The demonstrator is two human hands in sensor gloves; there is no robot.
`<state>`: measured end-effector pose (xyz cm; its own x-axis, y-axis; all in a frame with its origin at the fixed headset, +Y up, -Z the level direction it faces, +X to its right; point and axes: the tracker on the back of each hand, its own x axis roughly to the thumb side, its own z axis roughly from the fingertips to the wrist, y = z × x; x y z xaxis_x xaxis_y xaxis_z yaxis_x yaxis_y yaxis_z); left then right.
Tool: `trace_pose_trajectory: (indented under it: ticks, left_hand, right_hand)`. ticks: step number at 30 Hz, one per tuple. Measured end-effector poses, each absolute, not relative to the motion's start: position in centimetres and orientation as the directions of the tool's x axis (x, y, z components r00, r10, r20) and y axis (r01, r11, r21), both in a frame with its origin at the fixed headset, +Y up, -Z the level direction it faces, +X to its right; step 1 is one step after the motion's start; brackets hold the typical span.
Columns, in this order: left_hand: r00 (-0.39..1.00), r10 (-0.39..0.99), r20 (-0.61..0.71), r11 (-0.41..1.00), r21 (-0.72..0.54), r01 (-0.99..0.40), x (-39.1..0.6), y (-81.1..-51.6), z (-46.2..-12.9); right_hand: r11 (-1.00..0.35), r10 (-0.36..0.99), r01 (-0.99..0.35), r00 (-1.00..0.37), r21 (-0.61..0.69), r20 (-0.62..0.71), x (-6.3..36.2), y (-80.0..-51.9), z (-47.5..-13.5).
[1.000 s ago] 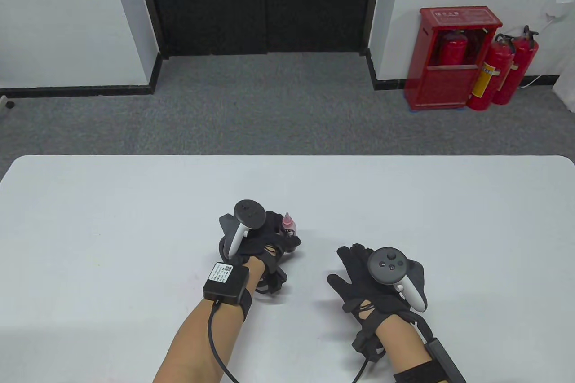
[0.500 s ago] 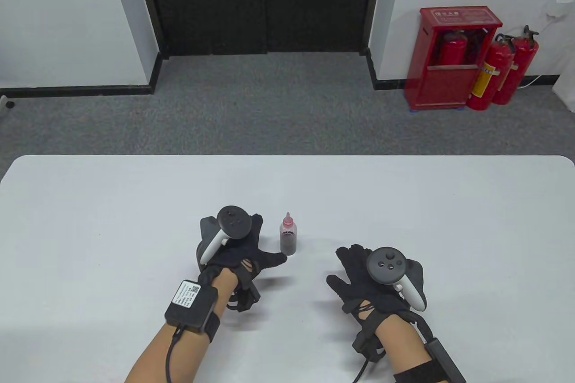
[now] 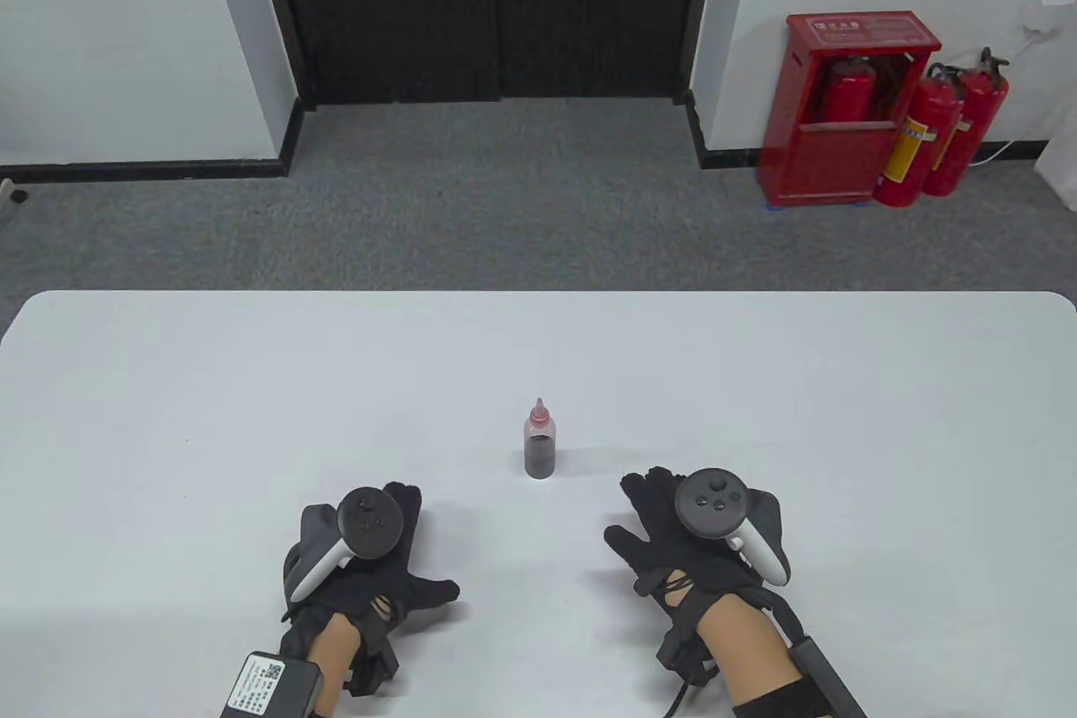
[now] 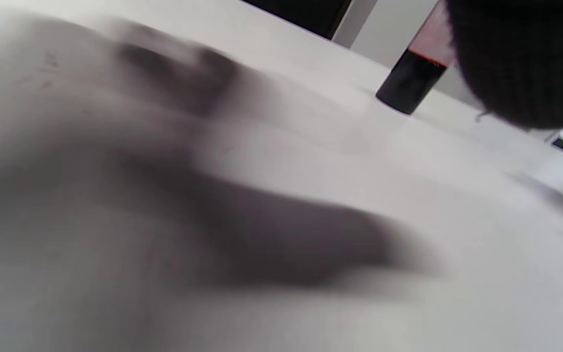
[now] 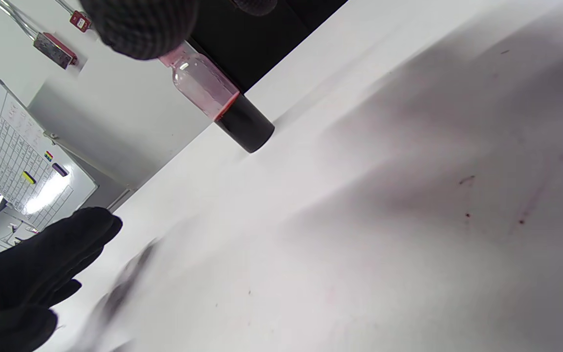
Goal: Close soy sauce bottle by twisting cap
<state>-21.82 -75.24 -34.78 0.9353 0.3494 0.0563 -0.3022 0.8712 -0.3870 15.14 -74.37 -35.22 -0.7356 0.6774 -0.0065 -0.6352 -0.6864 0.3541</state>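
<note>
Whereas 0.5 s ago the left hand [image 3: 358,562] lay just beside the soy sauce bottle [image 3: 539,444], thumb nearly at its base, it is now seen drawn back toward the near table edge, well apart from the btl. Right hand [image 3: 698,537] is shifted only slightly; btl position unchanged.

Item 1: soy sauce bottle. Small clear cylinder, upright, near table centre, between the hands and farther out than both. Dark liquid fills lower part; upper part is pink-tinted. Cap [image 3: 537,408]: pink, conical nozzle shape, seated on neck.

Item 2: left hand. Black knit glove, fingers spread, nothing held; palm down on or just over the table (contact can't be told). Round dark tracker w/ white handle is strapped to its back.

Item 3: right hand. Same glove + tracker, fingers loosely spread, nothing grasped.

Item 4: table [image 3: 168,381]. White, smooth, matte, rounded corners; faint specks are noted in right wrist view.
</note>
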Motion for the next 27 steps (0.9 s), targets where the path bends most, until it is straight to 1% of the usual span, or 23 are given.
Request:
trace_pose_trajectory:
  ticks: [1,3,6,11,16,27]
  left_hand:
    - [0.936,0.344,0.070,0.878,-0.378,-0.294,-21.9,-75.0,-34.7]
    - [0.942,0.330,0.067,0.904,-0.311,-0.294,-22.2,-74.6,-34.6]
    - [0.951,0.300,0.072,0.919,-0.290,-0.268,-22.7,-74.2,-34.2]
    - [0.941,0.331,0.066,0.911,-0.282,-0.300,-22.9,-73.7,-33.7]
    - [0.942,0.326,0.078,0.918,-0.266,-0.295,-22.7,-73.2,-33.4]
    - [0.943,0.323,0.083,0.919,-0.267,-0.291,-22.6,-73.2,-33.4]
  right_hand:
    - [-0.688,0.674,-0.633,-0.739,0.356,-0.011,15.1,-74.5,-35.2]
    - [-0.693,0.664,-0.624,-0.748,0.360,-0.018,15.1,-74.7,-35.3]
    - [-0.709,0.643,-0.603,-0.765,0.366,-0.016,14.9,-74.8,-35.3]
    - [-0.727,0.618,-0.574,-0.786,0.377,-0.006,14.5,-74.9,-35.1]
    - [-0.733,0.607,-0.562,-0.794,0.384,-0.003,14.2,-75.0,-35.0]
    - [-0.728,0.603,-0.555,-0.797,0.404,-0.008,14.0,-75.0,-34.8]
